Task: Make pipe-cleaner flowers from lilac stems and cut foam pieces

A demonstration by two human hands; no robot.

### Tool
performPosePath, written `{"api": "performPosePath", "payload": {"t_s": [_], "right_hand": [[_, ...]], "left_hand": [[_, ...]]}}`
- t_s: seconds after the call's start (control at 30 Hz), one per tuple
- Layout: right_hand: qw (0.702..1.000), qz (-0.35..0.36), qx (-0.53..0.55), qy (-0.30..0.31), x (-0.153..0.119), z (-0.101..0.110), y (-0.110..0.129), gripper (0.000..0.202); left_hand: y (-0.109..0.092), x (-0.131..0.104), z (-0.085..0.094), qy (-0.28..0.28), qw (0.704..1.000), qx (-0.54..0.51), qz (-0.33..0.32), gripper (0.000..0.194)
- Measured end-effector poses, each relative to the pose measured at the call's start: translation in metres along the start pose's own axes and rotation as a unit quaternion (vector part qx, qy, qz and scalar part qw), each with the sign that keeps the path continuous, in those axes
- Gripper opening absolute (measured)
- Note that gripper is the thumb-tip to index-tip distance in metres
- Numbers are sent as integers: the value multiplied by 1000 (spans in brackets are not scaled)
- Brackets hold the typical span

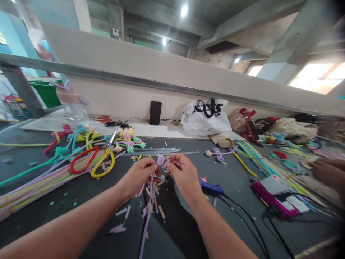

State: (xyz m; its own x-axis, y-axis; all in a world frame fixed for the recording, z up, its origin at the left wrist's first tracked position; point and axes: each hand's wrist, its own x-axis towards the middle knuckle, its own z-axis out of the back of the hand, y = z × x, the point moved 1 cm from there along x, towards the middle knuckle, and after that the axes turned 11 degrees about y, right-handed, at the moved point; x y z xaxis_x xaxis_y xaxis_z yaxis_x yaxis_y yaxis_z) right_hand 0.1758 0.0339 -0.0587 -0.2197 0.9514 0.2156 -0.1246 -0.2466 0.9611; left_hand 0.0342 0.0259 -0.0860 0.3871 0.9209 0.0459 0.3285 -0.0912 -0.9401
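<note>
My left hand [142, 174] is closed in a pinch on a long purple pipe cleaner [147, 219], whose lower end hangs toward the front edge of the view. At its top, between my hands, is a fuzzy purple tuft [161, 159]. Close beside the tuft my right hand [184, 176] has thumb and forefinger pressed together; anything in that pinch is too small to make out. Short cut pipe cleaner pieces [152, 201] lie scattered below my hands. A blue-handled corded tool [211, 187], probably a glue gun, lies right of my right hand.
Scissors [101, 158] with red and yellow handles rest on bundled pipe cleaners [40, 187] at left. A phone [155, 112] leans on the back panel near a white bag [206, 117]. At right are a magenta power strip [280, 201], cords, and another person's hand [327, 174].
</note>
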Motion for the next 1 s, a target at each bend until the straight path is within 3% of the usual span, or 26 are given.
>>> {"api": "performPosePath", "payload": {"t_s": [0.3, 0.57, 0.8, 1.0], "right_hand": [[981, 39, -187, -14, 0, 9, 5, 6], [927, 86, -366, 15, -1, 9, 11, 13], [902, 104, -418, 27, -1, 9, 8, 18], [903, 88, -420, 33, 0, 8, 5, 19]], "left_hand": [[-3, -1, -2, -5, 999, 25, 36, 20], [-1, -2, 1, 22, 991, 117, 63, 17], [-1, -2, -2, 19, 980, 179, 84, 13], [-4, -4, -4, 27, 974, 202, 95, 13]]}}
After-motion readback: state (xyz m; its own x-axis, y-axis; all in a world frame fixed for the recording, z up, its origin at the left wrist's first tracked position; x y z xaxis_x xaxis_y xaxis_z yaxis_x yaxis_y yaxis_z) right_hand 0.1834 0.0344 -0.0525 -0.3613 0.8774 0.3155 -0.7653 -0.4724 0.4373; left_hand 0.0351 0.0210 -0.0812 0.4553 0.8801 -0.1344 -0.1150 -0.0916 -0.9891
